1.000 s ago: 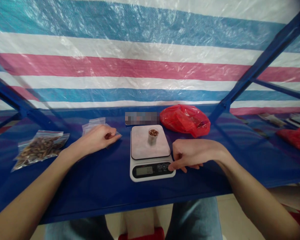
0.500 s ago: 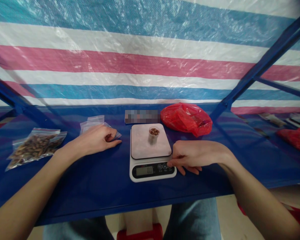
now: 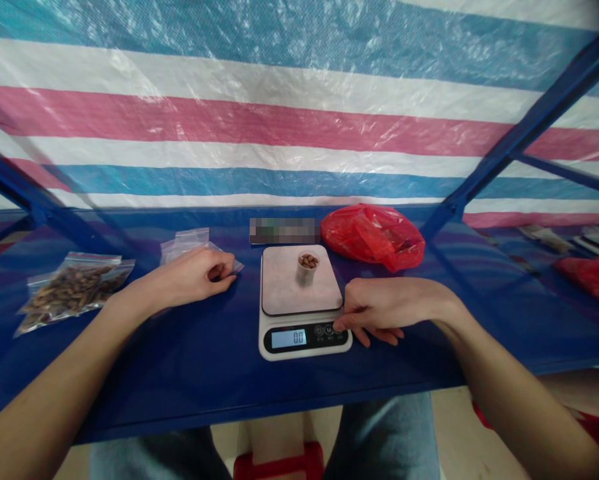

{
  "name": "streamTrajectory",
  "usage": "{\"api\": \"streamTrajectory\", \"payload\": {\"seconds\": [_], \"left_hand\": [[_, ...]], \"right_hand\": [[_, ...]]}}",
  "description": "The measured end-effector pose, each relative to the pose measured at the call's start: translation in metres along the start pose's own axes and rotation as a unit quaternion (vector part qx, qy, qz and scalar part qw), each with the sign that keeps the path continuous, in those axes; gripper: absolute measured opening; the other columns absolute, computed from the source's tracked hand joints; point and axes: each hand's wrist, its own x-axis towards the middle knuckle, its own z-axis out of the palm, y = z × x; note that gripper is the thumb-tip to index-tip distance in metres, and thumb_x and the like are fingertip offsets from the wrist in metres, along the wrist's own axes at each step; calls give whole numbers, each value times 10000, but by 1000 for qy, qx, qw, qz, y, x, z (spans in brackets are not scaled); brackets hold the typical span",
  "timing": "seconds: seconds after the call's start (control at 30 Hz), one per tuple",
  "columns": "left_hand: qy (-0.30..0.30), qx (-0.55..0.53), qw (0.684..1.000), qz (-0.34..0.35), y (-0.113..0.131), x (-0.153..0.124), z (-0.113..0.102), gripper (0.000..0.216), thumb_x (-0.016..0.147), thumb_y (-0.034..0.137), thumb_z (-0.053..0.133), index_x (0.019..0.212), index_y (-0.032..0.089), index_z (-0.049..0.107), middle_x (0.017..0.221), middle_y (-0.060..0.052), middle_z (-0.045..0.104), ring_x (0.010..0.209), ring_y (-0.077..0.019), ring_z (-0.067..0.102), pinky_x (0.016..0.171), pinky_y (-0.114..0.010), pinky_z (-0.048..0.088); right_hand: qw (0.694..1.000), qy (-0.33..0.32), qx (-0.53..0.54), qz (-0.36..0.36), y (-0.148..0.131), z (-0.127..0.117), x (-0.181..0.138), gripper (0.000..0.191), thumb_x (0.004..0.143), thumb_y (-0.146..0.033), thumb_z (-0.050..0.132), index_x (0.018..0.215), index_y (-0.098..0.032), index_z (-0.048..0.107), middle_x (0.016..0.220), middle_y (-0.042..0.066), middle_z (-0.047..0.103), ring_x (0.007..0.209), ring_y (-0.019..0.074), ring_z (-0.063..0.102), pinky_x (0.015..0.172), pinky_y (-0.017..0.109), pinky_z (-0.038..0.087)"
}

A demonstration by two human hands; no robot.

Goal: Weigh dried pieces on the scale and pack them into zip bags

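A white kitchen scale [image 3: 279, 293] sits on the blue table, its lit display [image 3: 288, 339] reading 0.0. On its platform stands a small clear cup [image 3: 307, 272] of brown, seed-like pieces. The index finger of my right hand [image 3: 374, 308] touches the rightmost button of the scale; its other fingers reach down to the table, holding nothing. My left hand [image 3: 194, 275] rests left of the scale with loosely curled fingers, thumb and index slightly apart and nothing visible between them. Empty zip bags [image 3: 192, 241] lie partly hidden behind it.
Filled zip bags [image 3: 74, 290] of brown pieces lie at the left. A red plastic bag [image 3: 374, 237] sits behind the scale to the right, beside a blurred flat box [image 3: 282, 231]. Blue metal braces [image 3: 494, 157] rise at both sides before a striped sheet [image 3: 279, 123].
The scale's display has lit up, still at 0.0. My left thumb has drawn slightly closer to the index finger. My right hand stays at the button.
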Motion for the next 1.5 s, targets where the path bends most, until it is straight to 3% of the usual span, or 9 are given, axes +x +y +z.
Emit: {"api": "streamTrajectory", "payload": {"seconds": [0.43, 0.6, 0.7, 0.8, 0.87, 1.13, 1.2, 1.3, 1.5], "left_hand": [[35, 63, 997, 29, 1, -1, 0, 199, 892, 315, 567, 734, 218, 493, 767, -22, 602, 685, -178, 508, 668, -316, 329], [23, 104, 994, 3, 1, -2, -2, 207, 889, 321, 548, 727, 220, 469, 764, -29, 597, 679, -185, 511, 667, -327, 319], [15, 99, 995, 9, 0, -1, -2, 182, 890, 289, 527, 728, 219, 484, 760, -32, 598, 693, -190, 525, 672, -325, 324], [16, 94, 995, 11, 0, 0, -2, 160, 882, 249, 516, 725, 214, 512, 758, -30, 604, 690, -188, 529, 680, -321, 334], [31, 90, 995, 11, 4, 0, -3, 162, 889, 242, 518, 731, 211, 532, 755, -24, 605, 686, -185, 530, 681, -316, 338], [202, -57, 975, 68, 49, -3, -9, 259, 1022, 361, 519, 813, 208, 531, 793, 10, 588, 742, -161, 559, 729, -295, 427], [210, -105, 968, 91, 63, 1, -6, 200, 991, 411, 618, 997, 211, 606, 987, -16, 668, 904, -185, 623, 852, -322, 486], [189, -115, 968, 122, 82, 15, 4, 501, 885, 476, 786, 1298, 254, 609, 1306, -56, 674, 1218, -259, 613, 1126, -457, 436], [203, -81, 967, 134, 109, 44, 24, 410, 861, 419, 833, 1188, 212, 698, 1250, -79, 709, 1238, -284, 597, 1106, -471, 463]], "right_hand": [[996, 50, -41, -55, -1, 0, -7, 523, 1040, -509, 512, 691, -155, 677, 449, -37, 505, 392, 90, 478, 437, 203, 373], [972, 208, -34, -100, 8, -18, -28, 533, 1010, -569, 557, 666, -173, 656, 487, -38, 498, 432, 88, 453, 441, 223, 307], [906, 407, -33, -114, 21, -33, -36, 542, 996, -599, 548, 653, -189, 643, 490, -45, 472, 429, 89, 375, 455, 252, 271], [784, 610, -86, -80, 37, -46, -33, 508, 980, -538, 561, 599, -203, 560, 525, -29, 472, 482, 108, 389, 511, 278, 287], [723, 677, -133, -40, 45, -52, -27, 440, 969, -447, 562, 600, -208, 539, 547, -14, 497, 521, 128, 433, 550, 290, 303], [702, 654, -244, 139, 52, -53, -14, 209, 926, -305, 544, 871, -210, 722, 795, 90, 753, 703, 232, 657, 630, 317, 351], [695, 649, -254, 177, 52, -52, -13, 236, 943, -324, 530, 911, -211, 736, 841, 111, 771, 747, 262, 688, 628, 326, 349], [689, 636, -255, 237, 53, -52, -13, 286, 960, -344, 513, 992, -203, 759, 909, 147, 788, 813, 308, 723, 631, 340, 367], [714, 599, -252, 260, 70, -58, -14, 296, 946, -289, 530, 965, -182, 805, 925, 151, 805, 889, 306, 760, 706, 332, 474]]}}
